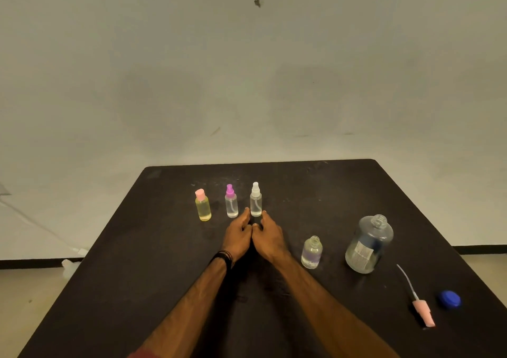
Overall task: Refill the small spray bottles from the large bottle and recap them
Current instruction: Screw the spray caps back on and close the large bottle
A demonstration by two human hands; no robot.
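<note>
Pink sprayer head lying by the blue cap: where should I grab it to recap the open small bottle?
Pinch the pink sprayer head across its blocky body from above, probably with the right hand. It lies flat on the table, its thin dip tube pointing away; avoid gripping that.

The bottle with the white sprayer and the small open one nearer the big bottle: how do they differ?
The white-topped bottle has its sprayer on; the open small bottle shows a bare threaded neck. The white-topped bottle is slimmer and taller; the open one is squatter. The white-topped bottle stands in the far row at the fingertips of both hands; the open one stands alone, untouched. Both are clear, upright, and hold clear liquid.
</note>
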